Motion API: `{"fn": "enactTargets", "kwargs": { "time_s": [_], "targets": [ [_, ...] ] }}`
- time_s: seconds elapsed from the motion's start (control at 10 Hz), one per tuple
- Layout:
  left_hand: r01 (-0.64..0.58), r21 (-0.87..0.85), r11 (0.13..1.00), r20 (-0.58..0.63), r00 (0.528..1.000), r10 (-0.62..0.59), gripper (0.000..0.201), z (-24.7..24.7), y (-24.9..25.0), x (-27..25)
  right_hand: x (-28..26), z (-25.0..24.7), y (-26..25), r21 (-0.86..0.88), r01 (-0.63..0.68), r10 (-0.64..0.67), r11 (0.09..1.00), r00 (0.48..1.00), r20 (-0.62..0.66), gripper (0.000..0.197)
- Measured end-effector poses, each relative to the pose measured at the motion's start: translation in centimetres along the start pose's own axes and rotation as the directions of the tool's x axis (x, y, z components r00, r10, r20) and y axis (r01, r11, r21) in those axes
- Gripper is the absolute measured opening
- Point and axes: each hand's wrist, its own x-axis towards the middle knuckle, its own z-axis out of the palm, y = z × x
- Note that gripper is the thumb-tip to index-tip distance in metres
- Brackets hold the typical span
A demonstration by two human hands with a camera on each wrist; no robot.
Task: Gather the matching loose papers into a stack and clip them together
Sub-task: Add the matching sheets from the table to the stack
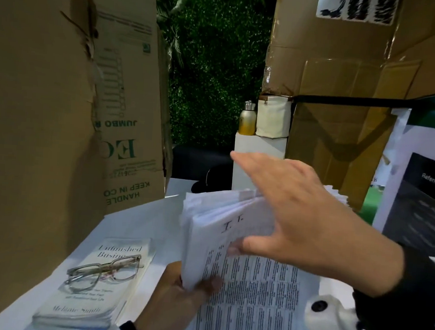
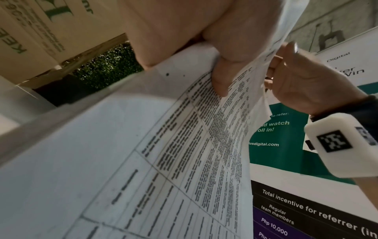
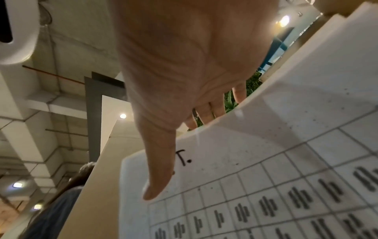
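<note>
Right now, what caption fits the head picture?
Left hand grips a fanned paper stack while the open right hand squares its top.

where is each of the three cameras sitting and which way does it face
Head: looks forward and down at the paper stack, both hands, book with glasses.
Left wrist: looks along the left hand up the printed sheets; right hand beyond.
Right wrist: looks up along the right hand's palm towards the ceiling.
All views share the papers.
</note>
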Motion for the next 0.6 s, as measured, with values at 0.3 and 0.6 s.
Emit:
{"fn": "enactTargets", "kwargs": {
  "time_s": [0.3,0.6],
  "targets": [
    [-0.152,-0.02,0.988,0.032,0.988,0.153,0.035,0.0,0.5,-0.2,0.7,-0.2,0.0,-0.033,0.061,-0.057,0.998,0.992,0.114,0.102],
    [-0.288,0.056,0.956,0.031,0.957,0.287,0.007,-1.7,2.4,0.9,0.8,-0.6,5.5,0.39,0.095,-0.031,0.916,0.986,-0.167,0.009]
  ]
}}
